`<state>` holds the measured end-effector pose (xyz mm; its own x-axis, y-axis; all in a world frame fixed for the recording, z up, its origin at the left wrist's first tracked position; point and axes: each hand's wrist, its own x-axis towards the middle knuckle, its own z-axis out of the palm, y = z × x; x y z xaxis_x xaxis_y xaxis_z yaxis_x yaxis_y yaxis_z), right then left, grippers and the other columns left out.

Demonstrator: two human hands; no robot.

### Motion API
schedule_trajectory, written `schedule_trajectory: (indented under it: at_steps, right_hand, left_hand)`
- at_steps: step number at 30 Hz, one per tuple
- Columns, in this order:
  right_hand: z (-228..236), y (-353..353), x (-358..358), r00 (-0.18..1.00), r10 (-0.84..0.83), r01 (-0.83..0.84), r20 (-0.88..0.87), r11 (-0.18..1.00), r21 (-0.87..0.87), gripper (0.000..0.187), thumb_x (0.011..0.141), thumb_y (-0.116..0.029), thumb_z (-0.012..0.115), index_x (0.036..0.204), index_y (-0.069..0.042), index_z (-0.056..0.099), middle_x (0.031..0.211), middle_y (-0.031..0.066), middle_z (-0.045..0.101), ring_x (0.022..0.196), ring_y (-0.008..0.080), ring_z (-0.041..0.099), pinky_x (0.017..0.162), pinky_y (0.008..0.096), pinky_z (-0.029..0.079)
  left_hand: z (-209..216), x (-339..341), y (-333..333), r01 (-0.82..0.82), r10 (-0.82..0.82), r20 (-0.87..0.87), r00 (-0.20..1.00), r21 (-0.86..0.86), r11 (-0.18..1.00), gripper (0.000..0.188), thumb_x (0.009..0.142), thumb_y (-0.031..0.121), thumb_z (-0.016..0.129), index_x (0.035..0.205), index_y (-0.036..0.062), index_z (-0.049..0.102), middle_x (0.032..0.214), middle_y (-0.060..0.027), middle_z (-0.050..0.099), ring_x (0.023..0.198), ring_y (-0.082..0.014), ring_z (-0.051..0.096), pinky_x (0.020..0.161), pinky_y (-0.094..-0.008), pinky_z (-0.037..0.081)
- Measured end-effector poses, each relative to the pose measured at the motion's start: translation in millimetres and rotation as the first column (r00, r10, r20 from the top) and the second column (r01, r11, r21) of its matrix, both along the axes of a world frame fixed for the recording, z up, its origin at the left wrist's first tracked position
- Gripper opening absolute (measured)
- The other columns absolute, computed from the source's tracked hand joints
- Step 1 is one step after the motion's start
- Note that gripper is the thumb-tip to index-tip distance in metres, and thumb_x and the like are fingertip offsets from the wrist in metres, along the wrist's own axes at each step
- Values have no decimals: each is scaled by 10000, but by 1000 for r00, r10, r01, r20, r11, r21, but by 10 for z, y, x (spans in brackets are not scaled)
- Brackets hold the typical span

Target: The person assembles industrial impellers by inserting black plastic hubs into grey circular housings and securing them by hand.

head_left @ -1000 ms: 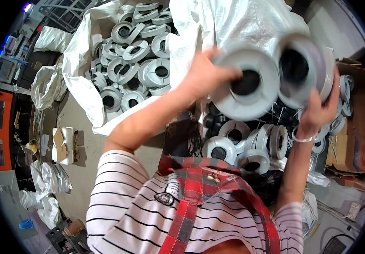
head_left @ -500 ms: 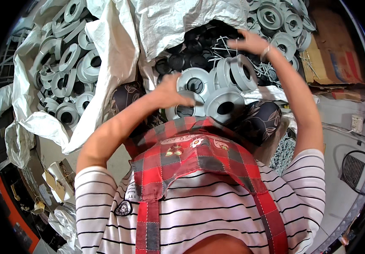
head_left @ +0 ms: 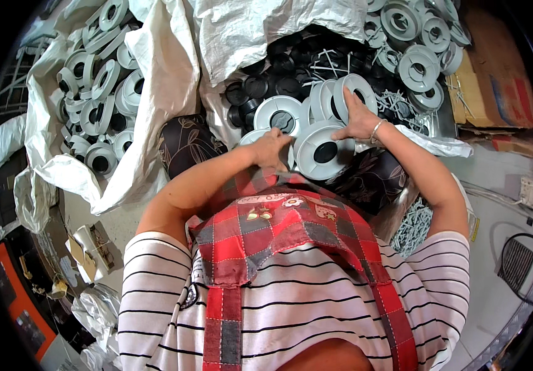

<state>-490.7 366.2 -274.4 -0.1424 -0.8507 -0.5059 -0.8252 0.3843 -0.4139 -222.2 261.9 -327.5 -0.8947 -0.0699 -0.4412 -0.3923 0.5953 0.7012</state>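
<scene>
In my lap sits a cluster of grey, round plastic reel-like parts with wide flanges, some showing black discs in their centres. My left hand (head_left: 271, 149) lies over the near left of the cluster, fingers bent but apart, partly covering a grey reel (head_left: 253, 137). Behind it is another grey reel (head_left: 277, 115) with a black centre. My right hand (head_left: 360, 120) has its fingers spread, fingertips against an upright grey reel (head_left: 354, 83) and thumb near the rim of the front grey reel (head_left: 316, 151). Neither hand clearly grips a part.
Black round caps (head_left: 272, 80) pile up behind the cluster, with thin grey sticks (head_left: 393, 102) scattered on them. A white woven sack (head_left: 149, 68) at left holds more grey parts (head_left: 96, 117). More reels (head_left: 418, 68) lie far right beside cardboard (head_left: 489, 93). Small grey pieces (head_left: 413, 226) sit by my right thigh.
My right hand has come back from the black caps and sticks to the grey reels. My left hand has moved slightly right and nearer to me, and the front reel has shifted left.
</scene>
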Motion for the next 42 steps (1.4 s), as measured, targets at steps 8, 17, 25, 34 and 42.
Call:
schedule_trajectory:
  at_steps: [8, 17, 25, 34, 42]
  right_hand:
    - [-83, -34, -93, 994, -16, 24, 107, 997, -79, 1313, 468, -402, 859, 1407, 9, 38, 1417, 267, 214, 1307, 375, 260, 1073, 362, 258]
    - [-66, -28, -283, 957, -136, 155, 257, 987, -53, 1292, 462, -331, 869, 1403, 31, 61, 1411, 241, 255, 1305, 306, 295, 1080, 324, 232]
    - [-71, 130, -544, 858, -252, 287, 448, 958, -11, 1236, 512, -255, 854, 1413, 20, 54, 1376, 197, 326, 1234, 260, 384, 1042, 308, 281]
    - [-276, 346, -726, 631, -291, 405, 719, 914, 14, 1021, 607, -48, 754, 1433, -94, 156, 1432, 118, 283, 1286, 287, 321, 1028, 341, 309]
    - [110, 187, -489, 750, -233, 359, 619, 929, -86, 839, 700, -25, 699, 1416, -85, 264, 1234, -24, 450, 974, 88, 440, 923, 243, 359]
  left_hand:
    - [-42, 24, -369, 67, 26, 244, 969, -365, 929, 791, 509, 334, 826, 1195, 86, 521, 1158, -192, 498, 1079, -360, 482, 906, -404, 419]
    - [-121, -128, -588, -603, 575, 280, 769, 20, 797, 930, 528, 383, 841, 1200, -109, 427, 1191, -264, 480, 1030, -336, 543, 856, -377, 463]
    - [-129, -230, -206, -872, 783, 462, 417, 446, 201, 791, 619, 85, 798, 1240, -80, 335, 1085, -185, 526, 941, -255, 592, 786, -383, 514]
    - [215, -485, -150, -588, 679, 264, 685, 751, 301, 527, 602, 14, 784, 1048, -30, 508, 942, -102, 604, 862, -184, 598, 784, -322, 490]
    - [667, -550, -280, -374, 523, -124, 843, 563, 737, 516, 567, 52, 820, 1014, 0, 566, 947, -57, 620, 888, -146, 576, 828, -286, 449]
